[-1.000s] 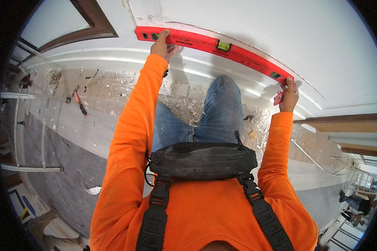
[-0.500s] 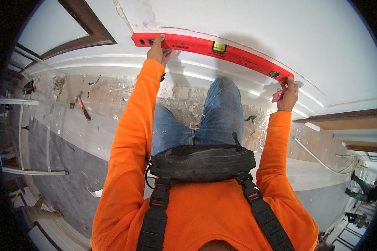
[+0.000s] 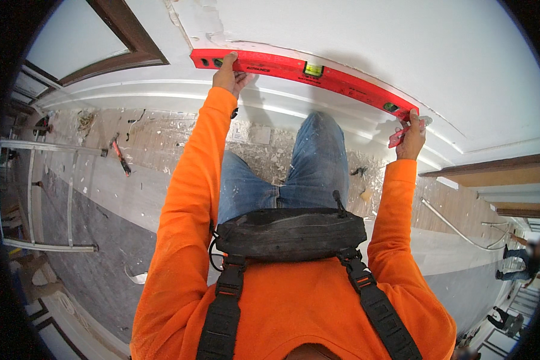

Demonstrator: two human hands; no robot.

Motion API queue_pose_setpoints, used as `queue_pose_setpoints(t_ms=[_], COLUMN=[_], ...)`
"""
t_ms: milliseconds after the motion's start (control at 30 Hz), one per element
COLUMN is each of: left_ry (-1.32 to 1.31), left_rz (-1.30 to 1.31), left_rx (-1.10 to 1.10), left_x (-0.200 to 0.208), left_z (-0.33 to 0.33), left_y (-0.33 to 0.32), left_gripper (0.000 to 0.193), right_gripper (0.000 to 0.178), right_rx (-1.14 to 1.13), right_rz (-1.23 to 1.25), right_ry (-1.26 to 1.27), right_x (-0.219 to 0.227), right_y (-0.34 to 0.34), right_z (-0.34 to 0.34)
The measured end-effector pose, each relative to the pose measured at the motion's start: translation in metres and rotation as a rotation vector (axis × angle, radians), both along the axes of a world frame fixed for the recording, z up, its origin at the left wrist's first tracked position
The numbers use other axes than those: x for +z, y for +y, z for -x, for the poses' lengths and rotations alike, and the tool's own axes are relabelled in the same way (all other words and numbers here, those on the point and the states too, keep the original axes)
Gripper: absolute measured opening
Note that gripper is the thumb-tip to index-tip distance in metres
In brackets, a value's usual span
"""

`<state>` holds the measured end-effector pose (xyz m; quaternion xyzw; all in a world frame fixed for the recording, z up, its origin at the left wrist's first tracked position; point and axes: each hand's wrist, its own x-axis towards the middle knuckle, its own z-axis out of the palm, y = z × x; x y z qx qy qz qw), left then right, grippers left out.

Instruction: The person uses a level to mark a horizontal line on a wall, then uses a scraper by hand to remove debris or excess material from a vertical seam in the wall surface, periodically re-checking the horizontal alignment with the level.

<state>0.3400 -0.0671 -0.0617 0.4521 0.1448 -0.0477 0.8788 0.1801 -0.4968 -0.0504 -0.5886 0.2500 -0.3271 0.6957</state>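
A long red spirit level lies against the white wall, just under a strip of white trim, its right end lower in the picture than its left. Near the left end my left hand is closed on it, thumb on the face and fingers under the lower edge. My right hand grips the right end with the thumb up on it. That same hand also holds a small red-handled tool; its kind cannot be made out. A yellow-green vial shows near the level's middle.
Plaster chips and dust litter the floor along the wall. A red-and-black hammer-like tool lies at left, near a metal ladder-like frame. A bent metal tube is on the right. Another person is at far right.
Both hands keep their grip, and the level stays nearly in place, with only a very slight shift. At far right the other person has changed posture.
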Motion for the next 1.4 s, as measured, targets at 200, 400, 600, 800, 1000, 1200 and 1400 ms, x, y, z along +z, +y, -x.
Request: queue_pose_setpoints(t_ms=[200,400,600,800,1000,1200,1400], left_ry=[-0.003,-0.007,-0.004,-0.003,0.001,0.019,0.119], left_rz=[-0.027,-0.015,-0.017,-0.021,-0.008,0.033,0.081], left_rx=[0.016,0.002,0.014,0.029,0.027,0.032,0.076], left_x=[0.000,-0.002,-0.004,-0.005,-0.002,-0.006,-0.049], left_z=[0.001,0.000,-0.003,-0.003,0.000,0.010,0.071], left_y=[0.000,0.000,0.001,-0.001,-0.001,-0.001,0.016], left_gripper=[0.052,0.052,0.047,0.043,0.043,0.046,0.054], right_gripper=[0.037,0.037,0.038,0.038,0.032,0.031,0.030], right_rx=[-0.007,0.007,0.018,0.024,0.000,0.046,0.099], right_rz=[0.006,-0.009,-0.005,-0.011,-0.005,-0.012,0.019], right_ry=[0.015,0.016,0.006,0.007,0.019,0.008,0.179], right_x=[-0.001,-0.002,-0.003,-0.003,0.001,-0.001,-0.008], right_y=[-0.001,-0.002,-0.005,-0.005,-0.001,-0.004,0.017], right_z=[-0.001,-0.001,-0.001,-0.001,0.000,0.009,0.067])
